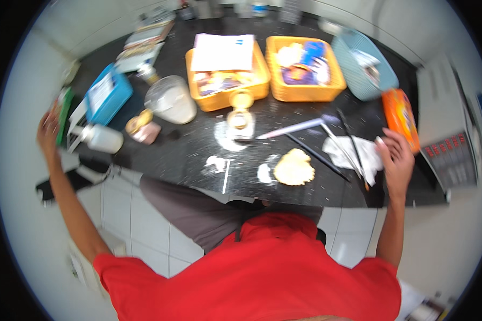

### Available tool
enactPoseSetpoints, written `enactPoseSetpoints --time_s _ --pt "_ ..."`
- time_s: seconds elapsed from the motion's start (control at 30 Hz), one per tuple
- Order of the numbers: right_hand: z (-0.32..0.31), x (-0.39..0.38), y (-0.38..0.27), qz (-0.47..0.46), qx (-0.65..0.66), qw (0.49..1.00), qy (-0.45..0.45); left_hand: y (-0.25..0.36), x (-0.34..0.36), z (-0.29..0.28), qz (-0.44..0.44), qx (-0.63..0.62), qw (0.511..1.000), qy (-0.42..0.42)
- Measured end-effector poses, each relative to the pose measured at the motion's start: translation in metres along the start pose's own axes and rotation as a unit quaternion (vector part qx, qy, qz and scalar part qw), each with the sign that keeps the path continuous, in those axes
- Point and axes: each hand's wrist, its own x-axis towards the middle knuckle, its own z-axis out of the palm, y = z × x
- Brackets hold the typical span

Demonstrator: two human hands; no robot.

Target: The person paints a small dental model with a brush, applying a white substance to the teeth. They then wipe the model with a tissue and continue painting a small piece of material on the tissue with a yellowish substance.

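Note:
At the far left, my left hand (48,131) is on a green-and-red packet (63,109), fingers bent and blurred; I cannot tell whether it grips it. On the right, my right hand (395,155) is open and empty beside an orange package (399,115) and a crumpled white cloth (341,151). Long thin dark and pale tools (313,155) lie across the black counter (171,160) near that cloth. A lump of yellow dough (294,167) sits near the front edge, beside white powder smears (264,172). An open jar with a yellow lid (241,124) stands in the middle.
Two yellow baskets (281,93) hold papers and small items along the back. A blue basket (107,96), white bottle (102,138), pink jar (144,131) and clear container of white powder (171,101) stand left. A pale blue basket (369,85) and grey appliance (444,150) are right.

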Motion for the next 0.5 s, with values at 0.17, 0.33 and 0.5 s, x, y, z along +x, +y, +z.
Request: enactPoseSetpoints --time_s 0.17,0.33,0.5 --pt "-0.013 -0.005 0.009 -0.032 -0.041 0.998 0.025 0.091 -0.037 0.043 0.074 0.029 0.994 0.077" --pt "-0.019 -0.019 0.012 -0.08 -0.072 0.992 0.061 0.218 -0.091 0.098 0.216 0.063 0.973 0.039" --pt "-0.018 -0.044 0.015 -0.075 -0.045 0.992 0.089 0.36 -0.223 0.245 0.418 0.074 0.869 -0.254"
